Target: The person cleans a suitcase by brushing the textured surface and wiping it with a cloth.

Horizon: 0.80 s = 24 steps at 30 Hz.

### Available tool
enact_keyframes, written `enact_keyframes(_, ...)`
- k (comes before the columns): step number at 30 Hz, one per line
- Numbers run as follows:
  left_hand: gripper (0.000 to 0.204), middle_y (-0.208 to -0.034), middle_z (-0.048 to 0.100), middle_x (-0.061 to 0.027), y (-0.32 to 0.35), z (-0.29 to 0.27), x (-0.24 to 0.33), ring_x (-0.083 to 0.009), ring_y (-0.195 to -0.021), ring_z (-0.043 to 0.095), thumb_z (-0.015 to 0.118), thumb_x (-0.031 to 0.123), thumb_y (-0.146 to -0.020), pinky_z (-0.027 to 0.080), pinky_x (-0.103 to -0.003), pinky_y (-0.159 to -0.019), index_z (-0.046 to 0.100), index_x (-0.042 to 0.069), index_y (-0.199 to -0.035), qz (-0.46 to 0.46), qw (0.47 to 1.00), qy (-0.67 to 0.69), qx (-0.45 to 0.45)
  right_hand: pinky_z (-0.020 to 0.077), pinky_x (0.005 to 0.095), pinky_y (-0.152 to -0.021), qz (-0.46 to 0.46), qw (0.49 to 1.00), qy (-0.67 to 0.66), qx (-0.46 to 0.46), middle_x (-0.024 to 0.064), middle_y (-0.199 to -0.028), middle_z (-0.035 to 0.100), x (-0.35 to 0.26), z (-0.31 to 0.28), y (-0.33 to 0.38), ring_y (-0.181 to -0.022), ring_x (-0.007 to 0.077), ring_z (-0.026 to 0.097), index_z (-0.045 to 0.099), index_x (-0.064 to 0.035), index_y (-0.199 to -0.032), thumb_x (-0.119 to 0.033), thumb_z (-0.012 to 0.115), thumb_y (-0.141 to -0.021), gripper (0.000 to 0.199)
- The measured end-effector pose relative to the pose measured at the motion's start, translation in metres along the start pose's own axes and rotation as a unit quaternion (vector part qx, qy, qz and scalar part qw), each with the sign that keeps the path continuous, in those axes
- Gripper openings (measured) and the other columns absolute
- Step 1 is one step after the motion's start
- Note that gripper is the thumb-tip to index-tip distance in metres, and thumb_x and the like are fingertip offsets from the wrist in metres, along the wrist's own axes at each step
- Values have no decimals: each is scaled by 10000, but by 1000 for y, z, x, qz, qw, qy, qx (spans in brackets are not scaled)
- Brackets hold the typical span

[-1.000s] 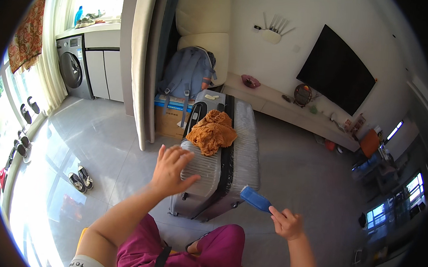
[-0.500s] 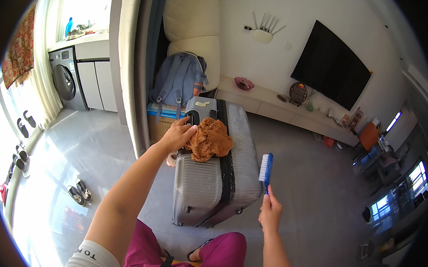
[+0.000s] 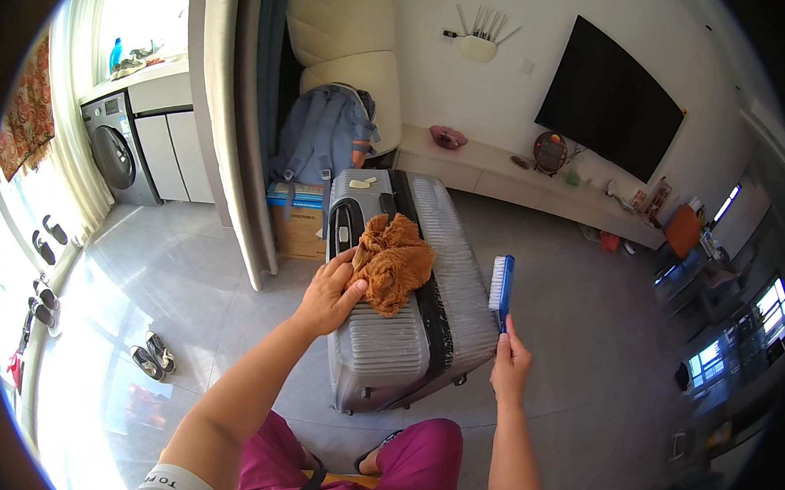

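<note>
A large grey ribbed suitcase (image 3: 377, 340) stands in front of my knees, with a black band running along its middle. On top of it lies a crumpled orange-brown cloth (image 3: 395, 267). My left hand (image 3: 328, 292) grips the left edge of this cloth, thumb on the near side and fingers partly under its folds. To the right of the suitcase, my right hand (image 3: 511, 362) is wrapped round the handle of a blue scrub brush (image 3: 506, 291). The brush is held upright in the air, its white bristles facing left toward the suitcase.
Behind the suitcase are a blue-grey backpack (image 3: 323, 130) and a cardboard box (image 3: 297, 231). A curtain (image 3: 229, 139) hangs at the left, with black shoes (image 3: 153, 355) on the floor nearby. A long low cabinet (image 3: 502, 187) runs along the back wall under a television (image 3: 611, 98).
My left hand has shifted from beside the suitcase handle down onto the cloth's left edge. The cloth looks reshaped. The brush in my right hand is slightly higher and further right.
</note>
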<state>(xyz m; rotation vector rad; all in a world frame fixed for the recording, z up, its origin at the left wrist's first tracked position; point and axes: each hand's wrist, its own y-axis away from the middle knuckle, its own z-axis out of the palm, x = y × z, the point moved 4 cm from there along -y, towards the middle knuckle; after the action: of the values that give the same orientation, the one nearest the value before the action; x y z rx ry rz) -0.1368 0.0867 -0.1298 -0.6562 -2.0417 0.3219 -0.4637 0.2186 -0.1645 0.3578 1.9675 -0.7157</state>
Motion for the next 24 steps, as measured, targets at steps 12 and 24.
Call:
enact_keyframes(12,355,-1226,597,-120,35,7,82,-364,-1088,489,652,367,-867,343,-481,-953,635,23,-951,49,971,-231,33,504,386,-659,-107,960,250,-73,148,-826,680,-87,-42,-14,-717,306,652,648,-162,-1246,-197,585,-932,322)
enact_keyframes(24,274,-1338,504,-186,-16,-2,106,-438,-1291,409,733,213,-638,331,-572,-1028,622,21,-798,210,954,-171,126,493,412,-599,-136,942,217,-218,151,-740,633,-132,-75,31,-649,325,624,657,-173,-1223,-187,632,-901,323)
